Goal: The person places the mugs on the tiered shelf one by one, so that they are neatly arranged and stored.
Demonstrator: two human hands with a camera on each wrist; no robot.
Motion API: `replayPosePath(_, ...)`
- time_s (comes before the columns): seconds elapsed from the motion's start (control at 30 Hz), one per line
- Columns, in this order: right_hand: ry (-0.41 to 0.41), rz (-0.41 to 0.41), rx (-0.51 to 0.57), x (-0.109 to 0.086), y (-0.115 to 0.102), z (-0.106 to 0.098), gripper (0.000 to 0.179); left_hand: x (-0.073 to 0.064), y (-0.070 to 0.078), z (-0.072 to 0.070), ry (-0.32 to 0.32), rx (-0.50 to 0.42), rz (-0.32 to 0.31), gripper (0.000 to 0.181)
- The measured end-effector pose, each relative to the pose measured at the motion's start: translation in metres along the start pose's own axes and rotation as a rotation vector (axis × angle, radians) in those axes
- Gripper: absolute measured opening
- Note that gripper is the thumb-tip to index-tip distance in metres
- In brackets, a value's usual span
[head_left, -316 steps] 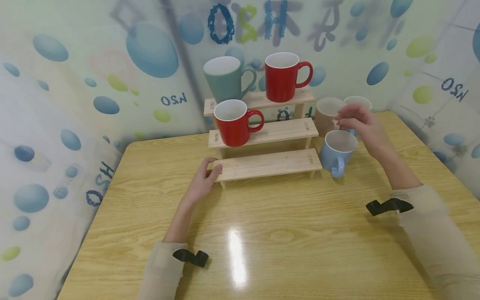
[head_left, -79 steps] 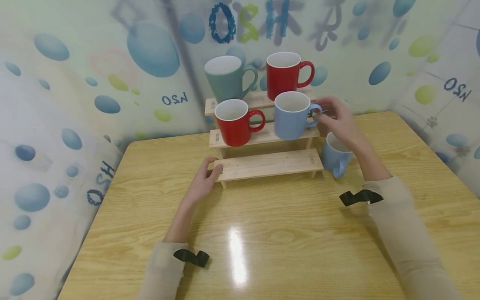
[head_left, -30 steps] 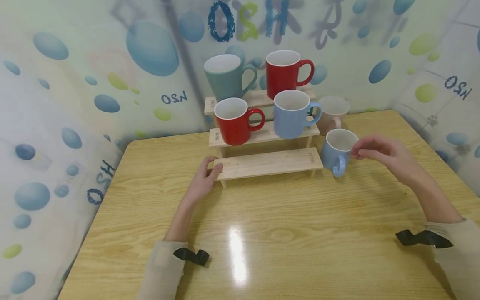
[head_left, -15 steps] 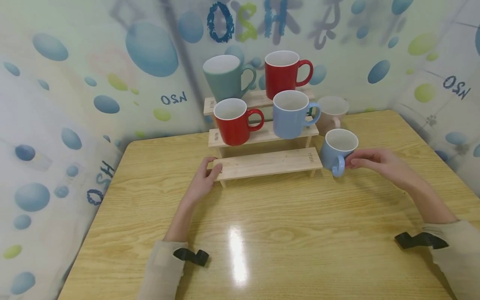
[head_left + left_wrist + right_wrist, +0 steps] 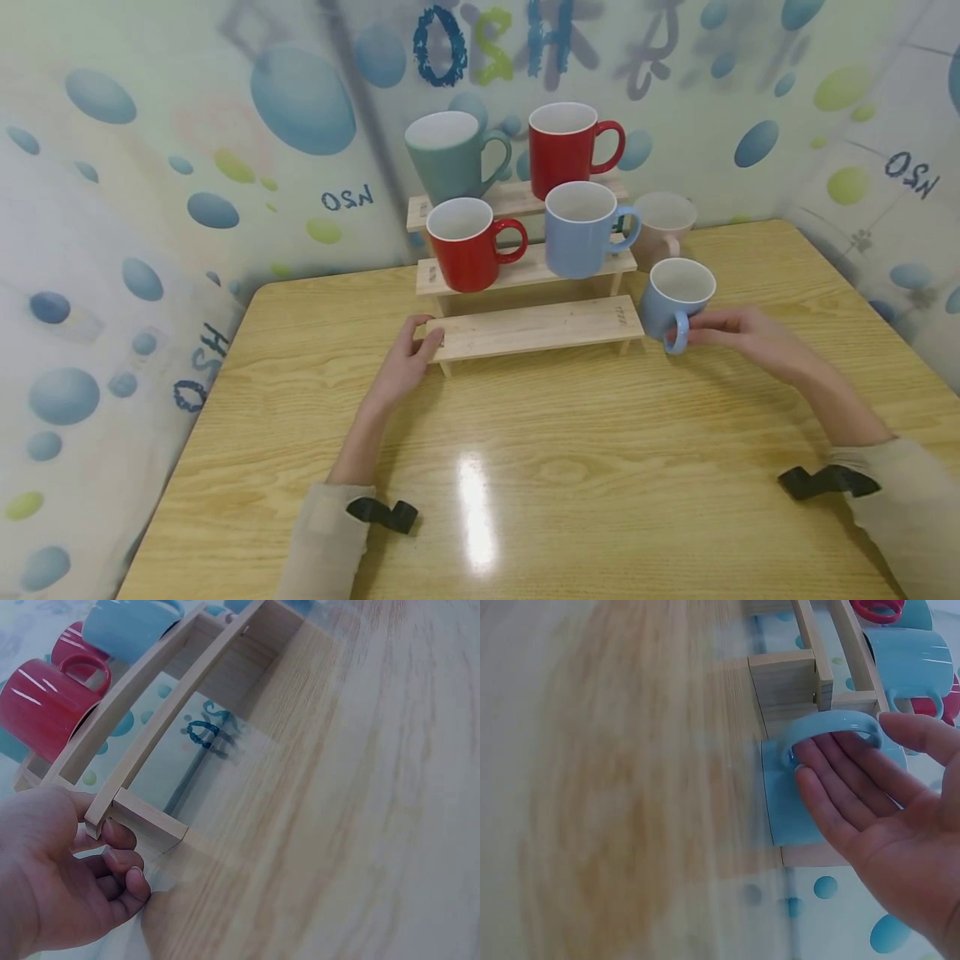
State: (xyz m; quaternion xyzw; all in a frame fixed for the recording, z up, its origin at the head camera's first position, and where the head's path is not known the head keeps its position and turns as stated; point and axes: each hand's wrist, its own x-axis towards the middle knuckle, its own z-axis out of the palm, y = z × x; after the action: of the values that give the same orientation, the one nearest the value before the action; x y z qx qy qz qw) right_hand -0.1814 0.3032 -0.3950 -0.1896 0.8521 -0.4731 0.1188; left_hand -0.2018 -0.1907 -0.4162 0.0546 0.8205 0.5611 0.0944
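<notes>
In the head view, my left hand (image 5: pixel 401 362) grips the left end of the lowest shelf of a three-tier wooden rack (image 5: pixel 540 327), thumb on top. In the left wrist view its other fingers (image 5: pixel 124 859) curl below the board. My right hand (image 5: pixel 750 337) is at the handle of a light blue mug (image 5: pixel 663 308), which stands upright on the table right of the rack. The right wrist view shows straight fingers (image 5: pixel 847 784) reaching inside the handle loop, with the thumb by its end. The lowest shelf bears no mug.
A red mug (image 5: pixel 465 246) and another light blue mug (image 5: pixel 579 229) stand on the middle shelf. Up on the top shelf are a teal mug (image 5: pixel 448 158) and a second red mug (image 5: pixel 562 150). A pale pink mug (image 5: pixel 663 233) stands behind the right-hand blue mug.
A light blue mug has gone from the back right onto the middle shelf. My right hand has let go of it and come down to the other blue mug's handle. The left hand stays put.
</notes>
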Motion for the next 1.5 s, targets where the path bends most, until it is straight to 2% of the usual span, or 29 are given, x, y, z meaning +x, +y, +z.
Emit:
replayPosePath(0.1,-0.038,-0.019,0.057,0.002,0.001,0.002,0.027,0.0,0.0,0.0,0.001,0.001,-0.001,0.05)
replayPosePath(0.3,-0.064,-0.016,0.128,0.005,0.001,0.005,0.027,0.001,-0.001,0.0,0.007,0.004,-0.003,0.05)
replayPosePath(0.5,-0.096,0.012,0.224,0.008,0.002,0.006,0.029,0.001,-0.001,0.001,0.007,-0.009,-0.004,0.05)
replayPosePath(0.7,-0.095,0.044,0.252,0.007,0.001,0.004,0.03,0.001,-0.001,0.0,0.008,-0.016,-0.004,0.05)
replayPosePath(0.9,0.047,0.11,0.25,0.004,0.006,-0.002,0.02,0.0,-0.001,0.0,0.002,-0.024,0.001,0.05)
replayPosePath(1.0,0.13,0.102,0.338,0.004,0.011,-0.005,0.02,0.0,-0.001,0.0,0.002,-0.027,-0.002,0.05)
replayPosePath(1.2,0.272,0.044,0.576,0.004,0.014,-0.01,0.035,-0.001,0.0,0.0,0.001,-0.029,0.0,0.048)
replayPosePath(1.37,0.372,0.031,0.66,-0.001,0.012,-0.014,0.037,-0.001,0.0,0.0,-0.002,-0.024,0.008,0.048)
replayPosePath(1.5,0.404,0.012,0.69,-0.003,0.01,-0.014,0.038,0.0,0.001,0.0,-0.006,-0.022,0.007,0.049)
